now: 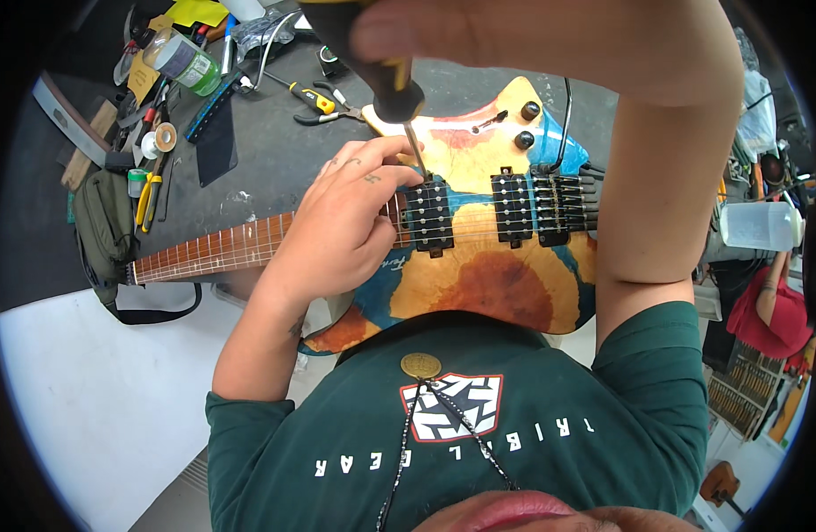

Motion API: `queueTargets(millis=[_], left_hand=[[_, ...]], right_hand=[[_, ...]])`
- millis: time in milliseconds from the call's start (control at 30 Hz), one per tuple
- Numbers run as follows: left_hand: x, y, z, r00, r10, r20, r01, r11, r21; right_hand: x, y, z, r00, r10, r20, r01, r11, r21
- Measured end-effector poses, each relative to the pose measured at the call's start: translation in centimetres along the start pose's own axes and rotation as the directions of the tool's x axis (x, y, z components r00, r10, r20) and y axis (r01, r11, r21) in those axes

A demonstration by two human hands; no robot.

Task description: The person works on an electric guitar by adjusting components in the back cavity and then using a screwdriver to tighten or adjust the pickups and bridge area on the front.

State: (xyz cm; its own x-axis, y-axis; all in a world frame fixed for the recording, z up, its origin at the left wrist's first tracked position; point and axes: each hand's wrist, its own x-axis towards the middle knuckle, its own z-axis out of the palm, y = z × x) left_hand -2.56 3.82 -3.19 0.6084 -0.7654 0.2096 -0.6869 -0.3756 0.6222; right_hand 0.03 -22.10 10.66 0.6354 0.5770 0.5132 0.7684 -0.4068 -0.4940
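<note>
Across my lap and the bench lies an electric guitar (pixel 514 284) with a blue, cream and reddish-brown body, its neck to the left. My right hand (pixel 452 35), at the top of the view, is closed round the black and yellow handle of a screwdriver (pixel 399 102). Its thin shaft points down to the upper end of the black neck-side pickup (pixel 432 217). My left hand (pixel 346 208) rests over the strings where neck meets body. Its thumb and index finger close about the shaft near the tip; the other fingers curl in. A second black pickup (pixel 512 208) sits beside the bridge (pixel 563 208).
On the dark bench are pliers (pixel 328 113), another screwdriver (pixel 308 96), a bottle with green liquid (pixel 186 62), a solder spool (pixel 165 136) and yellow-handled cutters (pixel 148 202). An olive strap bag (pixel 106 222) lies by the headstock. A person in red (pixel 771 310) is at far right.
</note>
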Motion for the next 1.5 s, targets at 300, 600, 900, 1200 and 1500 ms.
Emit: queueTargets(millis=[300, 600, 900, 1200, 1500], left_hand=[[-0.1, 0.0, 0.0, 1.000, 0.014, -0.011, -0.014, 1.000, -0.003], [0.2, 0.0, -0.2, 1.000, 0.012, 0.014, -0.012, 1.000, -0.028], [0.2, 0.1, -0.2, 1.000, 0.024, 0.013, -0.024, 1.000, -0.020], [0.1, 0.2, -0.1, 1.000, 0.016, 0.005, -0.016, 1.000, -0.002], [-0.1, 0.2, -0.1, 1.000, 0.010, 0.008, -0.010, 1.000, -0.010]], right_hand=[[0.4, 0.0, -2.2, 1.000, -0.008, 0.028, 0.009, 1.000, -0.006], [0.4, -0.6, -2.2, 0.999, -0.025, 0.028, 0.025, 1.000, -0.004], [0.1, -0.6, -2.4, 0.999, -0.030, 0.027, 0.031, 0.999, -0.011], [0.2, -0.3, -3.1, 0.999, -0.028, 0.033, 0.029, 0.999, -0.018], [0.5, -0.4, -2.9, 0.998, -0.060, 0.035, 0.060, 0.998, 0.000]])
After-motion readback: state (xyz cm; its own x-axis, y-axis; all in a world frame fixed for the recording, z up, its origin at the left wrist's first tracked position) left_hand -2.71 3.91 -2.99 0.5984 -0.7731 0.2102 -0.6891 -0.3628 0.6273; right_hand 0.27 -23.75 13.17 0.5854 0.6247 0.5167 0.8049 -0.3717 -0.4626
